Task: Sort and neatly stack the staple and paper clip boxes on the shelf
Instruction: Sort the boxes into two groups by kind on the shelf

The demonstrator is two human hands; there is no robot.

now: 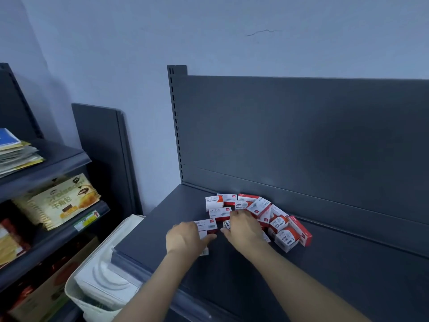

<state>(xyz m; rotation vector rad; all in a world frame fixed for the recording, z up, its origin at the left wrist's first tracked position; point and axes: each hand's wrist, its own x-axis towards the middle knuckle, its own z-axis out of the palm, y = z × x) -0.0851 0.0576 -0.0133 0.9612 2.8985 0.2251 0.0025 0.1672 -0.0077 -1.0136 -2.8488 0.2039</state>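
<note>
Several small red-and-white boxes lie in a loose heap (260, 212) on the dark grey shelf (336, 275), against its back panel. Some read "paper clips" (286, 238), others "24/6" staples (219, 212). My left hand (185, 238) grips a small stack of white staple boxes (206, 226) at the heap's left front; one more box shows under the wrist. My right hand (243, 227) lies over the middle of the heap, fingers curled around a small box (226, 224) that is mostly hidden.
A white bin (104, 277) with white packages stands left of the shelf's front corner. Further left is another rack with snack bags (58, 201) and booklets (16, 152). A loose dark panel (99, 147) leans on the wall. The shelf's right half is bare.
</note>
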